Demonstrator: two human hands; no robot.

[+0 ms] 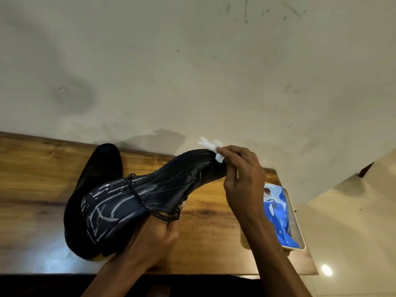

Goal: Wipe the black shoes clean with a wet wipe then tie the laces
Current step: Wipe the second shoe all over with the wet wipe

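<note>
While the head camera looks down at a wooden table, these things show:

Held shoe: a black shoe [137, 202] lifted off the table [38, 174] in the lower middle of the frame, turned on its side so the streaked sole faces the camera, one end toward the lower left and the other toward the upper right.
Laces: a dark lace [150, 205] crosses the sole and hangs loose in a loop near the lower hand.
Left hand: the left hand [156, 234] comes up from the bottom centre and is closed around the underside of the held shoe, fingers wrapped on it.
Right hand: the right hand [242, 174] is at centre right, fingers pinched shut on a white wipe [212, 147], pressing it against the upper right end of the held shoe.
Second shoe: another black shoe [100, 166] lies on the table behind and left of the held one, partly hidden by it.
Wipe pack: a blue pack [278, 213] lies in a pale tray [296, 217] at the right edge of the table.
Background: a scuffed off-white wall [192, 71] fills the upper half of the frame.
</note>
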